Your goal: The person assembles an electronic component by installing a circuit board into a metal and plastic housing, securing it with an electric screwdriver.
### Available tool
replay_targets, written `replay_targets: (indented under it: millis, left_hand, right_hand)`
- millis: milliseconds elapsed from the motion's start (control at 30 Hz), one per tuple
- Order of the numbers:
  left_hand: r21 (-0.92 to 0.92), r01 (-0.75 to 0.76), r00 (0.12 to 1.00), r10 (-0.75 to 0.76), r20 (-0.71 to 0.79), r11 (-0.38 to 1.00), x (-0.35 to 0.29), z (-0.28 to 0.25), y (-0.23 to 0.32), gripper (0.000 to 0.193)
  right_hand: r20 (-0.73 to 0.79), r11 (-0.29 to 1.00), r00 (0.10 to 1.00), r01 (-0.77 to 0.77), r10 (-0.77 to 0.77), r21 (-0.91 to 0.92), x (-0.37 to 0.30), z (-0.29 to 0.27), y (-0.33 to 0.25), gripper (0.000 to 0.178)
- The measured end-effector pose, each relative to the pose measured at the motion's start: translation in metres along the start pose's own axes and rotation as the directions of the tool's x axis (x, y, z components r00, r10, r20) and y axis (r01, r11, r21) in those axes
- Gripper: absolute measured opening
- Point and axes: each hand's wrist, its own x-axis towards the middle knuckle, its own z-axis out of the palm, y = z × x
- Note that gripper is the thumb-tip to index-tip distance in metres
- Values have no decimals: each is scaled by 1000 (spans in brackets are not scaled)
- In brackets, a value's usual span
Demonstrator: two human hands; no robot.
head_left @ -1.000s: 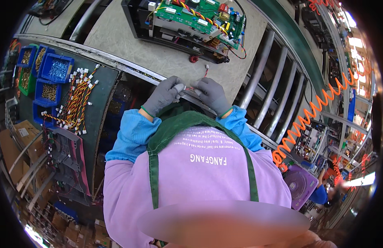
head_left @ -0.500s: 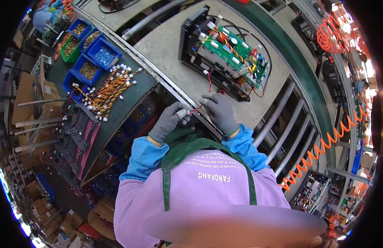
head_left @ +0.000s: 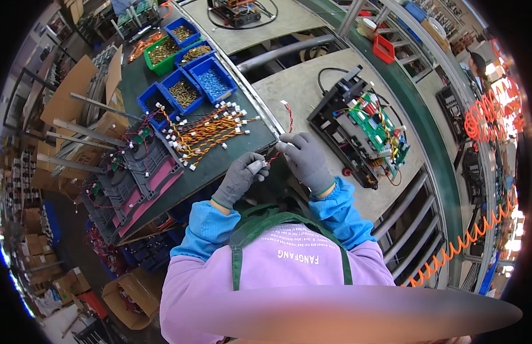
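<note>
Grey gloves cover both hands. A thin red-and-black twisted cable (head_left: 290,117) with white end connectors runs through my grip. My left hand (head_left: 242,179) pinches one end between thumb and fingers. My right hand (head_left: 306,161), closed on the cable further along, leaves a loose end sticking up beyond the fingertips. Right of it, on a pale board, stands a black-framed unit with a green circuit board (head_left: 369,123) and coloured wires. To the left, a pile of red-and-yellow cables (head_left: 208,135) with white connectors lies on the green bench.
Blue bins (head_left: 212,85) and a green bin (head_left: 162,55) hold screws and other small metal parts. Grey plastic panels (head_left: 145,178) lie at the bench's left. A metal rail (head_left: 260,106) divides bench and line; metal rollers (head_left: 400,209) lie right. An orange coiled hose (head_left: 455,246) hangs at right.
The view has swung left, so bench and unit appear further right. Both hands still hold the red-and-black cable close together, and its loose end now points up more above my right hand.
</note>
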Motion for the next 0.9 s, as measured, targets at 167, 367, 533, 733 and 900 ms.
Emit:
replay_targets:
  millis: [167,367,533,733,900]
  left_hand:
    - [-110,-48,998,51,22,993,-2,-28,5,16]
    - [-132,-29,998,36,52,991,2,-47,14,15]
    - [-132,16,997,-5,82,991,7,-50,19,14]
    - [-79,58,991,-48,125,995,13,-49,4,14]
    - [6,130,977,-129,170,992,18,-44,-5,17]
  right_hand:
    - [-2,999,999,38,-38,-13,27,15,-15,30]
    - [-5,999,1000,2,-2,-49,36,29,-20,28]
    - [-25,993,997,-70,68,-91,29,34,-22,29]
    - [-14,982,991,-131,130,-138,19,31,-29,27]
    - [8,972,980,-195,197,-134,-7,29,-26,24]
